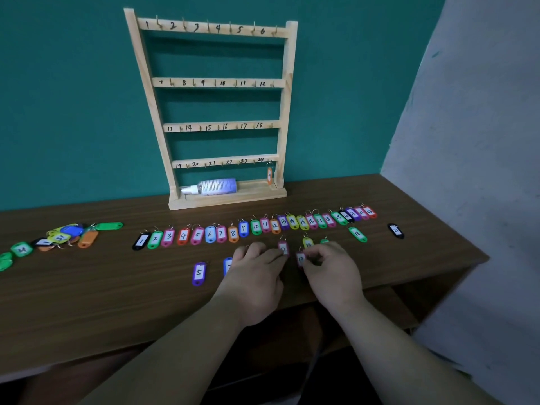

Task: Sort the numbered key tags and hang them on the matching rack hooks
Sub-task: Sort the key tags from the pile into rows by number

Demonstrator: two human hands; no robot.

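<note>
TECH A: Head view. Status of rack (217,83)?

TECH B: Upright at upper centre of frame, against the teal wall. Twenty-four numbered hooks, one filled. Orange tag (269,175) hanging at lower right of rack, under hook 24. All other hooks bare. Spray bottle (216,187) lying on the rack base; not part of the job.

TECH A: Sorting status?

TECH B: Well advanced, by estimate. Sorted row (256,227) laid across centre of surface (117,302), reading 1 at left and rising to the low twenties at right. Second, sparse row just below it: purple tag 5 (199,273), blue tag (227,266), yellow tag (307,243), green tag 18 (357,234), black tag (396,230) at far right. Loose pile (70,233) at middle left of frame, apparently unsorted, trailing off toward the left edge.

TECH A: Hands?

TECH B: Right hand (330,267), lower centre-right: fingers curled, pinching pink tag (300,258); number too blurred to read. Left hand (257,270), lower centre: fingers bent, one fingertip at second pink tag (283,248). Grip or mere touch: cannot tell.

TECH A: Remaining work?

TECH B: Most of it, by estimate. Finish the second row, clear the pile, then hang nearly every tag on its matching hook.
</note>
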